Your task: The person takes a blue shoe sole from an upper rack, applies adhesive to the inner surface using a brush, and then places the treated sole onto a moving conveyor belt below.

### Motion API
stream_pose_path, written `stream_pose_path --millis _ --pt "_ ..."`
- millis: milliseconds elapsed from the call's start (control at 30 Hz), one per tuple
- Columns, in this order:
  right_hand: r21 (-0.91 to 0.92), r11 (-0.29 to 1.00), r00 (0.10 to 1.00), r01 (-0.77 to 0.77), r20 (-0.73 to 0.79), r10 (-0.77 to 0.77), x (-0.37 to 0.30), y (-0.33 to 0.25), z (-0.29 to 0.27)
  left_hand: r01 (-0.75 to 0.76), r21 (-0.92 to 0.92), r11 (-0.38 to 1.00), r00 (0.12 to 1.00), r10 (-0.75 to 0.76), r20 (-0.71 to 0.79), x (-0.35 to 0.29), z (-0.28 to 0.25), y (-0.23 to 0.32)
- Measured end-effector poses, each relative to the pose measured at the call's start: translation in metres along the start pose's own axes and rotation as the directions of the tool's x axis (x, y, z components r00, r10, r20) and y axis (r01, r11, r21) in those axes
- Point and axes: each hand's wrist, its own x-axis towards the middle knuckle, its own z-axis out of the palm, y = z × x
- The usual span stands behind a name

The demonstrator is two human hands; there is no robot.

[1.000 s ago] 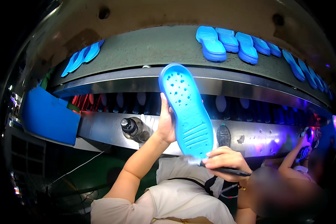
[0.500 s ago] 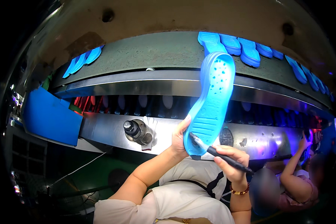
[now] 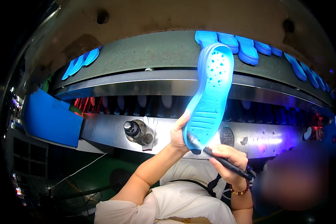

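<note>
My left hand (image 3: 180, 131) is closed round the left edge of a bright blue shoe sole (image 3: 209, 102), near its lower end. The sole stands tilted up, its wide upper end dotted with small holes and its lower part ribbed. In my right hand (image 3: 230, 161) is a slim black-handled tool (image 3: 227, 163), held like a pen. The tool's pale front end lies at the sole's lower end; whether it touches cannot be made out.
More blue soles (image 3: 247, 50) lie on the green conveyor belt (image 3: 145, 52) beyond a metal rail (image 3: 138, 85). A dark bottle (image 3: 138, 132) stands on the metal ledge (image 3: 104, 128) beside a pale glove (image 3: 150, 128). A blue panel (image 3: 52, 117) is at left; a blurred person (image 3: 296, 175) is at right.
The sole has risen slightly in my left hand. The tool has moved down toward the sole's lower edge with my right hand. The person at right has leaned in closer.
</note>
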Motion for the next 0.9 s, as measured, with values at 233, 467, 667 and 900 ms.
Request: stream_pose_path --millis 233,467,667,900 --pt "0.082 0.995 0.993 -0.062 -0.095 0.069 -0.006 0.011 0.001 0.009 0.039 0.999 0.999 -0.01 0.032 0.002 0.011 0.003" --pt "0.111 0.985 0.99 -0.132 0.063 0.126 0.01 0.009 -0.028 0.059 0.051 0.997 0.998 -0.06 0.017 0.006 0.015 0.009" --pt "0.078 0.983 0.971 -0.168 0.186 0.151 0.018 0.008 -0.037 0.123 0.157 0.98 0.992 -0.124 -0.003 0.013 0.019 0.012" --pt "0.081 0.992 0.916 -0.099 0.398 0.059 0.011 -0.011 -0.042 0.473 0.15 0.868 0.88 -0.457 -0.13 0.017 0.026 0.026"
